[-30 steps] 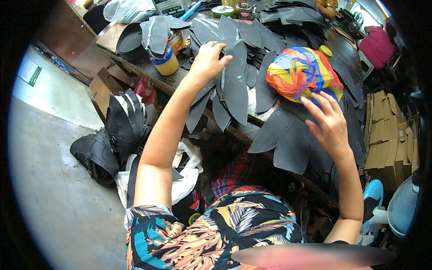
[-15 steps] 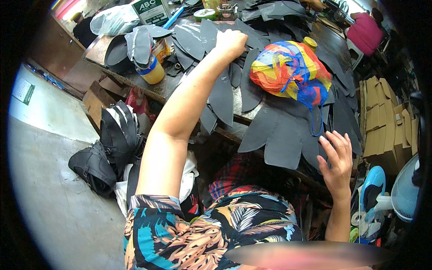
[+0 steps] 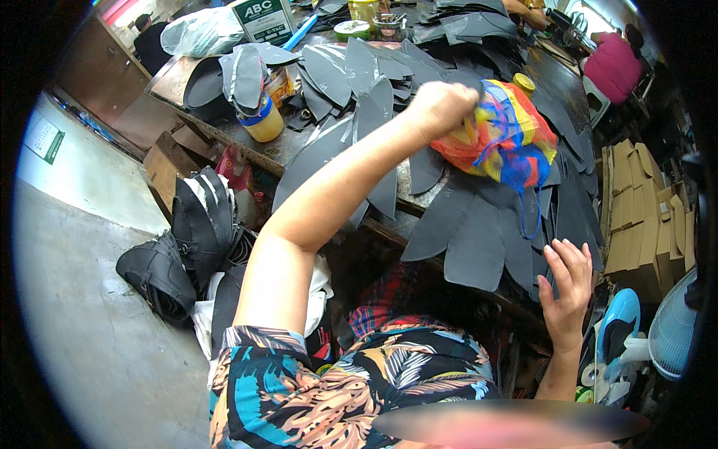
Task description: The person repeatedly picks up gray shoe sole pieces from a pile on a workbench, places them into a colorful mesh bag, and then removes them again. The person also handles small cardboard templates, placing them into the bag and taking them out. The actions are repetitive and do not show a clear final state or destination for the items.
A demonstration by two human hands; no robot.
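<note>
My left hand (image 3: 441, 107) is closed on the top of a bright orange, yellow and blue mesh bag (image 3: 502, 140) that rests on the workbench (image 3: 278, 153). Dark grey cut sheet pieces (image 3: 471, 236) fan out under and around the bag and hang over the bench's near edge. My right hand (image 3: 566, 286) hovers low at the right with fingers spread, empty, beside the overhanging grey pieces. More grey pieces (image 3: 357, 73) are piled across the bench behind my left arm.
A yellow pot (image 3: 262, 120) stands at the bench's left end near a white and green box (image 3: 262, 19). Black bundles (image 3: 183, 251) lie on the floor at left. Cardboard boxes (image 3: 639, 224) and a fan (image 3: 677, 322) stand at right. A person in pink (image 3: 613, 63) sits far right.
My left hand moved right from the grey pieces onto the mesh bag and closed on it. My right hand left the bag and dropped down to the right.
</note>
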